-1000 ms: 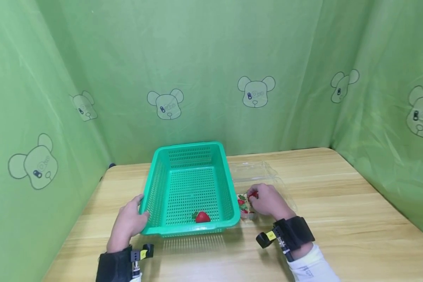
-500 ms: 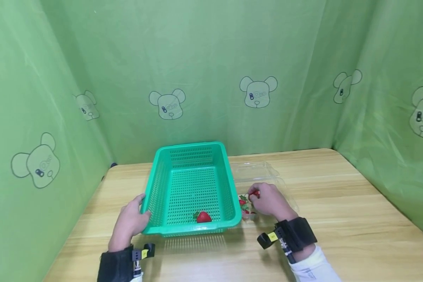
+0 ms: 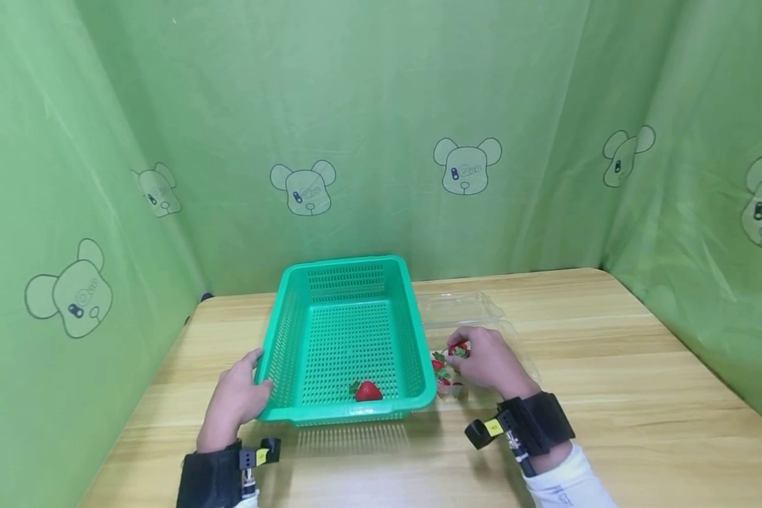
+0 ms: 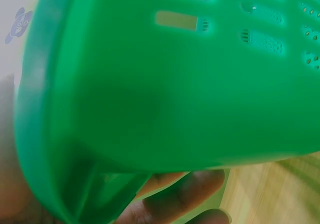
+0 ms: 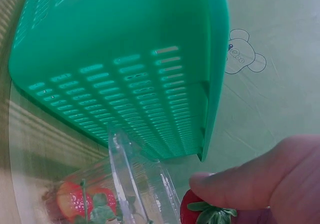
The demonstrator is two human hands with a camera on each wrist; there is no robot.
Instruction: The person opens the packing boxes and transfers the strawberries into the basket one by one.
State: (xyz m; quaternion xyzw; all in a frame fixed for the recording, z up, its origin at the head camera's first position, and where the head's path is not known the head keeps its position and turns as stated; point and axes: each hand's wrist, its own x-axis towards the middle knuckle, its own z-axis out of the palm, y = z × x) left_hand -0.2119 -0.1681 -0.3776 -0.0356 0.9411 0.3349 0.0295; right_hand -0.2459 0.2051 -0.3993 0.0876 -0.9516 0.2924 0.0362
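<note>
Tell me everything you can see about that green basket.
The green basket looks like plastic: rectangular, open-topped, with a rim and slotted walls. It is mouth-up over the wooden table; whether its base lies flat is unclear. The left hand grips its rim by the near left corner. One strawberry lies inside, at the near end; a clear container is beside its right wall.

evenly bright head view, blurry left wrist view
</note>
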